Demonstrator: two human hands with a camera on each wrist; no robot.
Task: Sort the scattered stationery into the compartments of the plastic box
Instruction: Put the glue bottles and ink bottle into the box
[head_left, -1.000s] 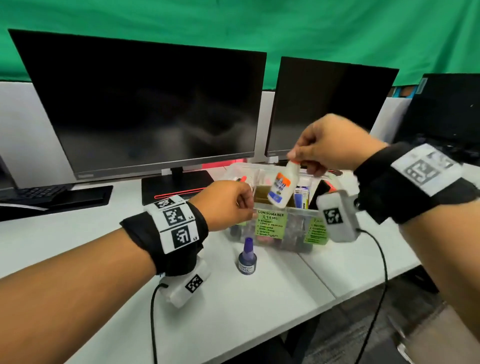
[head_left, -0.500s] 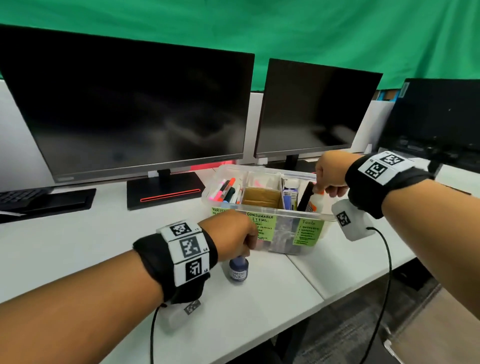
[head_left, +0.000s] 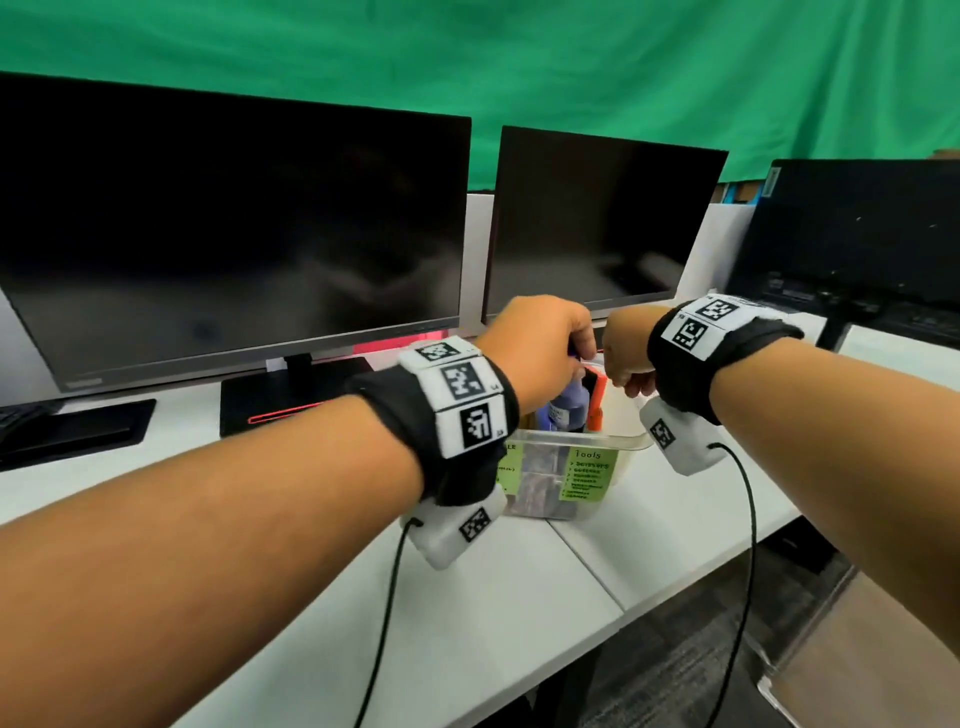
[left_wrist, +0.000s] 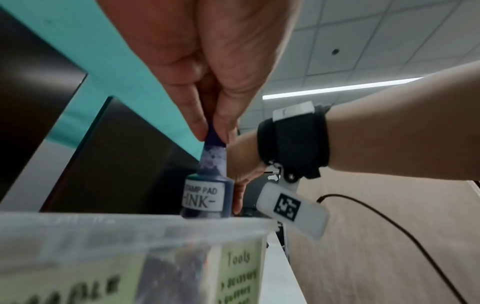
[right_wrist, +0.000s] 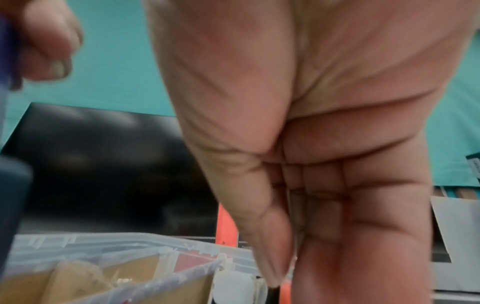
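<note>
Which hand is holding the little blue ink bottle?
The left hand. Its fingertips pinch the pointed cap of the stamp pad ink bottle above the plastic box. The right hand, beside it, does not touch the bottle.

Three dark monitors (head_left: 234, 234) on white desk (head_left: 467, 623); green curtain (head_left: 519, 62) behind; keyboard (head_left: 21, 415) far left.

Counted in the head view: three monitors, one at 10 o'clock (head_left: 228, 228), one at 12 o'clock (head_left: 597, 223), one at 2 o'clock (head_left: 852, 234). One plastic box (head_left: 631, 441) is recorded at centre, bearing two green labels, of which one (head_left: 589, 474) is read as "Tools". One ink bottle (left_wrist: 203, 197) is noted. Two hands are counted, left (head_left: 535, 348) and right (head_left: 626, 348). Two wrist cameras are logged, each with one cable. The box contents are too blurred for counting.
</note>
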